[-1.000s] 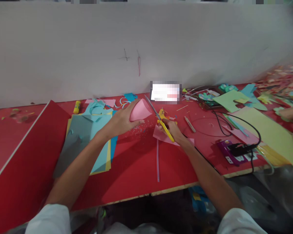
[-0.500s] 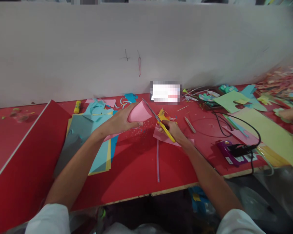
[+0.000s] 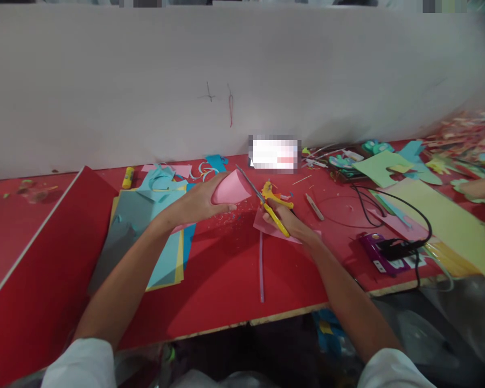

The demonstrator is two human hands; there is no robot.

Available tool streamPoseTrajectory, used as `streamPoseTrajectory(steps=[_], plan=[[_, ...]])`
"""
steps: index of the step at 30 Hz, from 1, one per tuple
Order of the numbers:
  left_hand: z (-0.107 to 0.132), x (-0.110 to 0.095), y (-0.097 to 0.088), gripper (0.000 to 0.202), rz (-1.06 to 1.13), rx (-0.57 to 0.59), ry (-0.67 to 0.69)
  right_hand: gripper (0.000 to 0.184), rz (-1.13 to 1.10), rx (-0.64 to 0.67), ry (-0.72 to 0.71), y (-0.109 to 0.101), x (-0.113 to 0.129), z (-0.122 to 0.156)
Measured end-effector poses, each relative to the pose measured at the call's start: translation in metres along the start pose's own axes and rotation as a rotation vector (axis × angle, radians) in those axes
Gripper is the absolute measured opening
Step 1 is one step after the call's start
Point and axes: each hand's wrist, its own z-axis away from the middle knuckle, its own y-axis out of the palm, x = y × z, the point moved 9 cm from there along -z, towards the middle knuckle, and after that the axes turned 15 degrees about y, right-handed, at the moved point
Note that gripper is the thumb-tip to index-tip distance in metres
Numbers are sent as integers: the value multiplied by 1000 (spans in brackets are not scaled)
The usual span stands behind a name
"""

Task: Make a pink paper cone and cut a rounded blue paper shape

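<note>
My left hand (image 3: 198,202) is wrapped round a pink paper cone (image 3: 230,189) held just above the red table (image 3: 222,275). My right hand (image 3: 286,218) grips yellow-handled scissors (image 3: 267,199), whose blades point up-left at the cone's right edge. A flat pink paper piece (image 3: 272,226) lies under my right hand. Small paper trimmings (image 3: 230,215) are scattered below the cone.
Stacked blue, grey and yellow sheets (image 3: 145,231) lie at left beside a yellow glue stick (image 3: 127,177). A purple glue gun (image 3: 382,253) with black cable and a large yellow-green sheet (image 3: 444,221) sit at right. Paper scraps crowd the far right, where another person's hand (image 3: 480,188) rests. A white wall stands behind.
The scissor handles have spread slightly and my right hand shifted a little toward me. The cone and left hand stay almost still.
</note>
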Motion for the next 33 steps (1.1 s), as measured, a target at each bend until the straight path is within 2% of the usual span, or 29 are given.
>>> streamPoseTrajectory(steps=[4, 10, 14, 17, 19, 24, 26, 30, 33], plan=[[1, 1, 0, 98, 2, 8, -15, 43, -92, -22, 28, -3, -3, -6], [2, 3, 2, 101, 10, 25, -23, 42, 40, -44, -18, -7, 0, -1], [3, 6, 4, 103, 26, 32, -20, 44, 20, -89, -2, -7, -1, -8], [4, 9, 5, 104, 32, 46, -20, 47, 24, -77, 12, -4, -3, -11], [4, 10, 6, 105, 35, 55, -17, 45, 88, -73, -24, -4, 0, -8], [3, 10, 3, 105, 43, 80, -14, 38, 398, -155, -236, -7, 25, 13], [4, 9, 1, 102, 61, 99, -9, 40, 450, -185, -250, -6, 32, 19], [7, 12, -3, 98, 119, 123, 2, 35, 253, -131, -133, 0, 29, 20], [10, 17, -2, 97, 184, 144, 26, 34, 206, -107, -119, 5, 26, 20]])
